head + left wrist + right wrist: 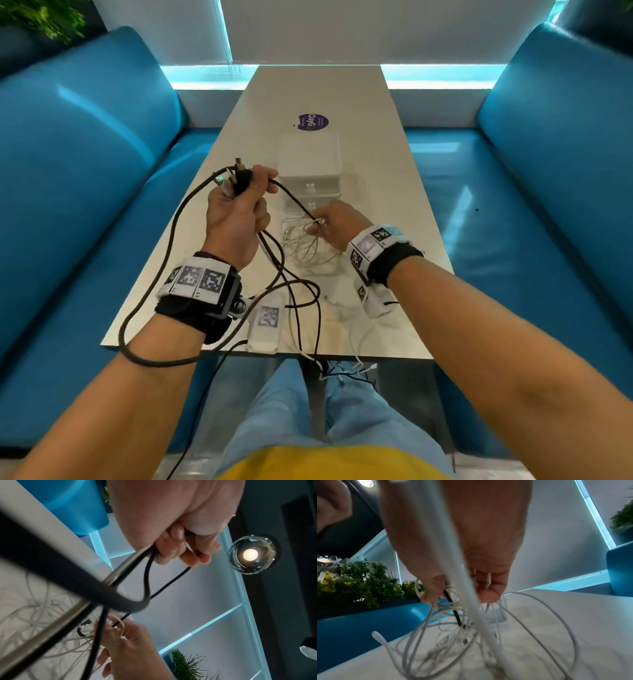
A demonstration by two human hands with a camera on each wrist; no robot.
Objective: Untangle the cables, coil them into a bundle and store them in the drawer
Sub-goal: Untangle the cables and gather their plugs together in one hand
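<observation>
Long pale table runs btwn two blue sofas. At its middle sits a white drawer unit, drawers closed, purple sticker just behind it. Left hand, raised above the table, is clenched round a bunch of plug ends w/ black cables trailing off the near edge. Right hand, low in front of the drawer unit, pinches a tangle of white cables lying on the table; one black strand runs btwn both hands.

Black cables, white cables, seemingly white drawer box, blue seats.
</observation>
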